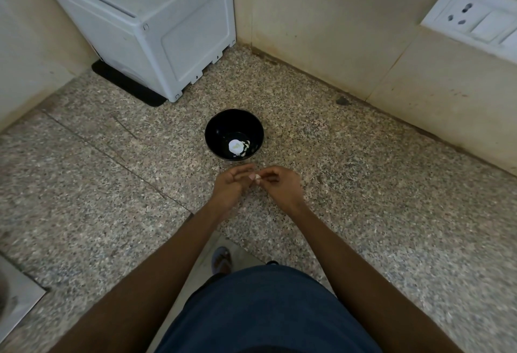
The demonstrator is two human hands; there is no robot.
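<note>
Head view: pinching a small pale clove between curled fingertips of left hand and right hand, over the middle of the speckled granite counter, just in front of the round black bowl. Probably peeling; worth gripping lightly, shifting nearer the bowl. Reaching forward with both forearms, angling wrists inward.

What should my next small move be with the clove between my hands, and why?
Probably strip any last skin, then drop the clove into the bowl. The left hand and right hand both pinch it just short of the bowl, where pale pieces already lie. Whether skin remains is too small to tell.
</note>
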